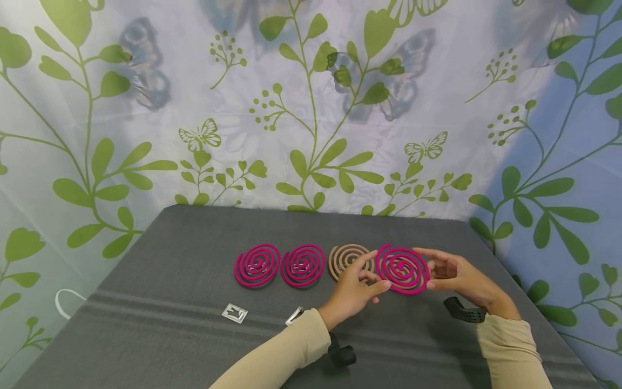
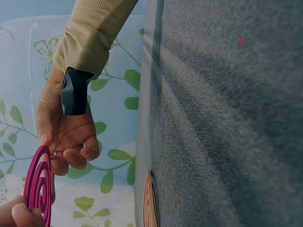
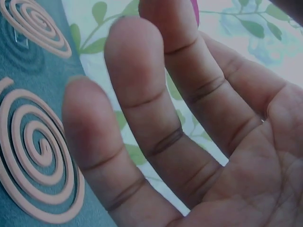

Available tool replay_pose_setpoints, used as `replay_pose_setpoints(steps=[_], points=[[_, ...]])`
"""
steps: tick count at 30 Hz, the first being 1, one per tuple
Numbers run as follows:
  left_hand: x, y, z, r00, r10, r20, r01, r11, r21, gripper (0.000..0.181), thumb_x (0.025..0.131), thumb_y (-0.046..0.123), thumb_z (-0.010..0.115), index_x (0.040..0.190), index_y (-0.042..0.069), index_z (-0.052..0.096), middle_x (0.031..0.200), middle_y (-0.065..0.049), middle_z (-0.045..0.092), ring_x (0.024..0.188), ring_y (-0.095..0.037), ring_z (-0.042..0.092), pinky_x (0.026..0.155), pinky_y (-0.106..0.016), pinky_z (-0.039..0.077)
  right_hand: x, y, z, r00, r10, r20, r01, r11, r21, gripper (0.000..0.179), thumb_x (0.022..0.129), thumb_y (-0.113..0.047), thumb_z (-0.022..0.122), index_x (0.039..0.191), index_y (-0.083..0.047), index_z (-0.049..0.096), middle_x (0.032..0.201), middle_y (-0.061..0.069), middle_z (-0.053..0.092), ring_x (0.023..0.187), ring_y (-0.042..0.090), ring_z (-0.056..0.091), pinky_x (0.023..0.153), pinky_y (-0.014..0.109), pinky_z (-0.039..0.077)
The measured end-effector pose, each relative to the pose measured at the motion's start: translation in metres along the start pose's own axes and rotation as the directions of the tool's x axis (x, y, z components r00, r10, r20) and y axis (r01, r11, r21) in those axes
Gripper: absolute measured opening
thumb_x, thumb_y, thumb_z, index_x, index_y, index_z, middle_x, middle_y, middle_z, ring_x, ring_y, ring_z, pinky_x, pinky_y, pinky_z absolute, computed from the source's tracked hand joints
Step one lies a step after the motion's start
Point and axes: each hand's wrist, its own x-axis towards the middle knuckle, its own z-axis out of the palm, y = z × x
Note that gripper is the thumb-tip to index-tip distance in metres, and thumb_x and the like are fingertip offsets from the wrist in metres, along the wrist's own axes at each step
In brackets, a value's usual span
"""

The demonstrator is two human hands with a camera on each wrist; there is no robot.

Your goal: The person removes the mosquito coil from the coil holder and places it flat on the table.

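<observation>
Both hands hold a pink mosquito coil [image 1: 402,268] upright by its rim, in front of me on the right. My left hand [image 1: 356,290] has index finger and thumb at its left edge. On the opposite edge, my right hand [image 1: 457,275] pinches with thumb and index finger; its other fingers [image 3: 135,61] are loosely bent in the right wrist view. In the left wrist view the pink coil [image 2: 38,182] appears nearly edge-on, off the table. A tan coil [image 1: 335,265] lies behind my left hand, partly covered. Another tan coil [image 3: 43,151] shows below the right fingers.
Two more pink coils, one at far left [image 1: 258,263] and one beside it [image 1: 303,263], lie over small metal stands. Nearer me are a loose metal stand [image 1: 235,313] and another metal stand [image 1: 293,316] beside the left sleeve. A patterned curtain [image 1: 311,108] surrounds the grey table [image 1: 194,259].
</observation>
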Motion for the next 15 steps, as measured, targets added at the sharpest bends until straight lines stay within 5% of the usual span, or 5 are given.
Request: replay_pose_setpoints(steps=[9,15], points=[[0.011,-0.005,0.014,1.0,-0.01,-0.006,0.01,0.999,0.039,0.068,0.102,0.012,0.079,0.163,0.013,0.048,0.095,0.001,0.074,0.075,-0.044,0.074,0.056,-0.022,0.049,-0.01,0.004,-0.009,0.999,0.005,-0.046,-0.006,1.0,-0.015,0.068,0.102,0.013,0.061,0.159,-0.023,0.054,0.11,0.006,0.076,0.099,0.016,0.076,0.088,0.036,0.063],[0.018,-0.009,0.025,1.0,-0.017,-0.007,0.017,0.999,0.032,0.067,0.102,0.013,0.079,0.163,0.013,0.049,0.093,0.003,0.074,0.076,-0.044,0.075,0.055,-0.021,0.047,-0.018,0.009,-0.017,0.998,0.025,-0.062,-0.025,1.0,0.0,0.068,0.103,0.014,0.059,0.162,-0.02,0.051,0.115,0.005,0.076,0.102,0.016,0.076,0.091,0.037,0.063]])
